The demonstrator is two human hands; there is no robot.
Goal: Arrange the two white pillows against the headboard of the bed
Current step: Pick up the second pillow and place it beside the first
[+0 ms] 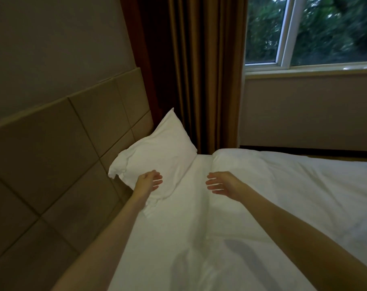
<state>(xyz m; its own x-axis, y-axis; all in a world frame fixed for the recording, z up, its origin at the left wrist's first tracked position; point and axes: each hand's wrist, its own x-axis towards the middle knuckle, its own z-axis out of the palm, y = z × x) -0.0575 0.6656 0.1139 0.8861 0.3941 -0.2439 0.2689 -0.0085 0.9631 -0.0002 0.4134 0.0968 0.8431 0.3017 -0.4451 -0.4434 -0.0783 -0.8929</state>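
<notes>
One white pillow [159, 152] leans against the beige tiled headboard [58, 148] at the far corner of the bed, one corner pointing up. My left hand [150, 180] hovers open over the pillow's near end, fingers apart, holding nothing. My right hand [220, 183] is open above the white sheet [195, 217], about a hand's width right of the pillow, palm facing left. Only this one pillow is in view.
A folded white duvet [294, 185] covers the right part of the bed. Brown curtains [199, 80] hang behind the pillow. A window [304, 32] and a wall ledge lie beyond the bed's far side.
</notes>
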